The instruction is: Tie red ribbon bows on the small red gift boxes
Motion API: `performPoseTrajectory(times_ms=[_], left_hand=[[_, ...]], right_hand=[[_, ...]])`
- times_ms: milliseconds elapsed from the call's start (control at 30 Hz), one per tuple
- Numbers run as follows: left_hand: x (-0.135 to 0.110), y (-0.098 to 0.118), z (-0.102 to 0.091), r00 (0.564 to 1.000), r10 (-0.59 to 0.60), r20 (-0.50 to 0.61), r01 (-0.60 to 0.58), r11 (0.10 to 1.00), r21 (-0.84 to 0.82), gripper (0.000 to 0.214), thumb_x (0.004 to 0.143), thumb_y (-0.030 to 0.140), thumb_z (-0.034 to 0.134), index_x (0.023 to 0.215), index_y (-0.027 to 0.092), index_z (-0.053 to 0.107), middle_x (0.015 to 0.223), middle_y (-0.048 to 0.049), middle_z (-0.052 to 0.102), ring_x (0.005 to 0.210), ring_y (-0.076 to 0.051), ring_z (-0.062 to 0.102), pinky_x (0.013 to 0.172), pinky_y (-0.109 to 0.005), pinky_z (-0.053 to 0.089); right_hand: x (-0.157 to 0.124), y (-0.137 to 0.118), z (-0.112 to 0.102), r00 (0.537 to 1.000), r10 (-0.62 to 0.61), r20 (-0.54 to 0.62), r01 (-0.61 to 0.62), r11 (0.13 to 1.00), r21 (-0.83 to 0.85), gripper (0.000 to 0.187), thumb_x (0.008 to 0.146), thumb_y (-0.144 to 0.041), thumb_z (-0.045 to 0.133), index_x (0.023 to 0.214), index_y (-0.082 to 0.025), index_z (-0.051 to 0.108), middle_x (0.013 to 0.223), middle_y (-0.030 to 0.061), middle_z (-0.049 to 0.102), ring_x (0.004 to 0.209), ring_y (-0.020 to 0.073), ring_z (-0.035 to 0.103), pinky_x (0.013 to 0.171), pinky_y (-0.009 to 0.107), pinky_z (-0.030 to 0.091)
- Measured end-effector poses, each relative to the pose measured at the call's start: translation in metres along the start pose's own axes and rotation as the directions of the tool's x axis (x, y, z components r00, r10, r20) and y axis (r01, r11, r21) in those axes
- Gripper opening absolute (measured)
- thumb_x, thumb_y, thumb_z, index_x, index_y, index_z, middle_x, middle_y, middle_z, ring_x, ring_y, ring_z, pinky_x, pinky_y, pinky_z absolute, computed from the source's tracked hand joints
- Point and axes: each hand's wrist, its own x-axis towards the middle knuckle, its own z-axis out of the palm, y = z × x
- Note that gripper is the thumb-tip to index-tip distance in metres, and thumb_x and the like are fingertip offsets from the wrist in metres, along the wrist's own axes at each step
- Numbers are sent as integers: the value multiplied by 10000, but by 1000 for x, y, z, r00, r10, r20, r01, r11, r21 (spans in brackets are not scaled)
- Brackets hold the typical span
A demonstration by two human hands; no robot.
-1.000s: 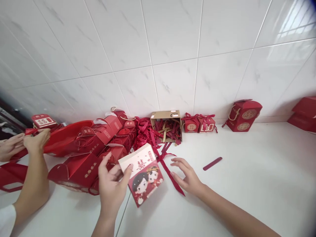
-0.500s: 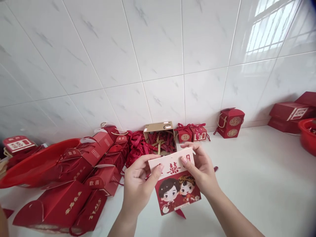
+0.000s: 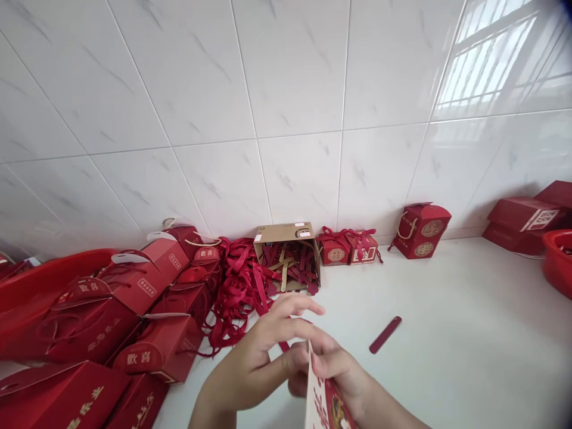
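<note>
Both my hands meet low in the middle of the view over a white counter [image 3: 456, 333]. My right hand [image 3: 339, 372] pinches the top edge of a flat red and cream box blank [image 3: 324, 402] printed with cartoon figures, seen nearly edge-on. My left hand [image 3: 261, 357] lies against it, fingers stretched toward the blank's top edge and touching it. Behind the hands lies a heap of red ribbons [image 3: 239, 286]. A single dark red strip [image 3: 385, 334] rests on the counter to the right.
A brown cardboard box [image 3: 288, 253] of red and gold strips lies on its side by the tiled wall. Beside it stand two small ribboned red boxes [image 3: 348, 247] and a taller red box [image 3: 420, 230]. Many red gift boxes [image 3: 147, 298] pile at left; a red basin [image 3: 558, 259] sits far right.
The box blank has turned from facing me to nearly edge-on and dropped lower in the view. My left hand has shifted over it. The camera has swung slightly right.
</note>
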Motion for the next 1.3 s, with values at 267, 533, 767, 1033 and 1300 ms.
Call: performPoseTrajectory(times_ms=[267,533,767,1033,1300], left_hand=[[-2,-14,-23,998,63,-13,-64,960,-273,238,837,433,609,719,280,748,736,-69,726,817,-278,697,874,-532,509],[-28,-40,-62,756,156,-635,-295,948,-118,62,763,244,710,702,253,719,575,7,638,539,-152,578,599,-336,535],[-36,-49,-76,806,174,-565,-246,968,-52,59,747,229,717,690,241,720,581,4,663,525,-157,580,570,-327,513],[-31,-45,-74,907,274,-320,-316,945,-85,63,769,174,700,794,229,720,657,-23,707,535,-152,612,531,-300,496],[-21,-39,-61,956,185,-228,-189,982,3,185,742,44,683,781,222,715,724,-5,729,644,-141,659,594,-229,526]], right_hand=[[18,20,-12,989,71,-133,-104,961,-256,334,645,-439,779,815,-190,638,706,16,642,638,150,610,657,277,488],[38,-32,-116,712,-620,-330,-306,148,-940,243,793,-387,564,914,-190,643,929,104,631,814,251,598,795,443,489],[47,-40,-145,743,-606,-283,-464,-163,-870,307,835,-275,530,1110,-226,658,1027,77,617,742,205,618,725,342,489],[65,-36,-142,743,-599,-298,-559,-313,-768,321,870,-253,563,1173,-170,630,998,123,621,947,277,608,764,316,457],[53,-41,-128,760,-556,-338,-520,-206,-829,295,869,-85,442,1006,-184,684,952,98,643,856,208,624,765,288,438]])
